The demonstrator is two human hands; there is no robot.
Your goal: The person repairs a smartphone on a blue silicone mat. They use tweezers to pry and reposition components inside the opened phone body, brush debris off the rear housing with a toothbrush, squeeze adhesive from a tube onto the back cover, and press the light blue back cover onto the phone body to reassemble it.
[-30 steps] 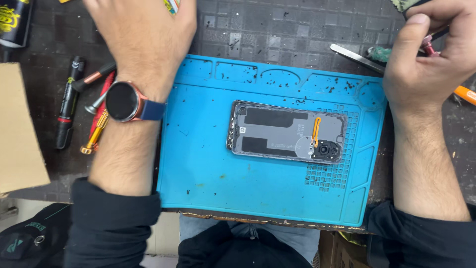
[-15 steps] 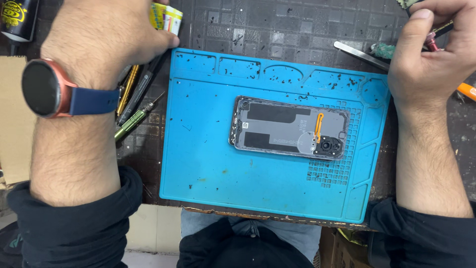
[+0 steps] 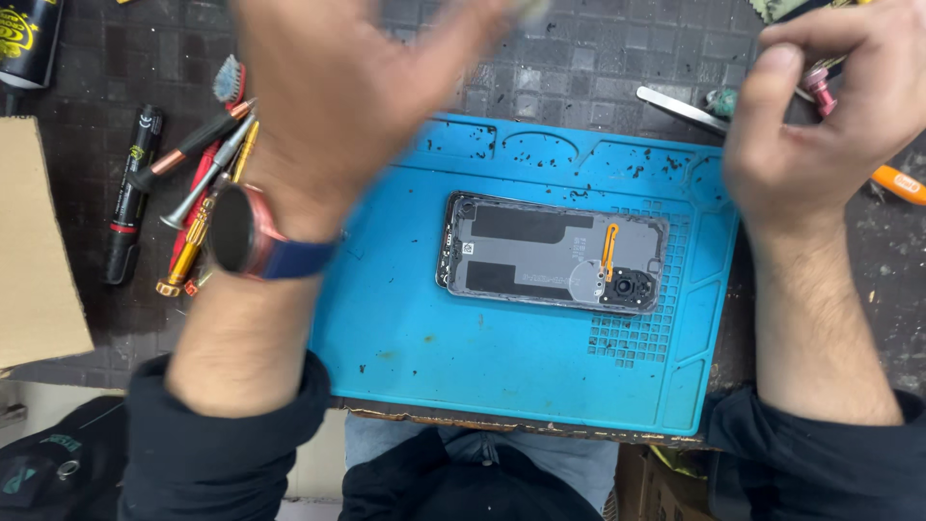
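Note:
An opened phone (image 3: 555,251) lies face down on a blue silicone work mat (image 3: 405,338), its grey inner plates, orange flex cable and camera module showing. My left hand (image 3: 357,96), with a round watch on the wrist, hovers blurred above the mat's top left corner. A small pale tube (image 3: 528,8) shows blurred at its fingertips by the top edge. My right hand (image 3: 830,116) rests beyond the mat's top right corner, fingers pinched on a small pink-tipped tool (image 3: 820,82). Neither hand touches the phone.
Several screwdrivers (image 3: 198,198), a black marker (image 3: 130,193) and a brush (image 3: 227,77) lie left of the mat. Cardboard (image 3: 39,251) sits at the far left and a black can (image 3: 29,39) at the top left. Metal tweezers (image 3: 675,104) and an orange tool (image 3: 902,183) lie on the right.
My left hand has swung from the far left toward the mat's top left corner, carrying the pale tube. My right hand has stayed at the top right. The phone has not moved.

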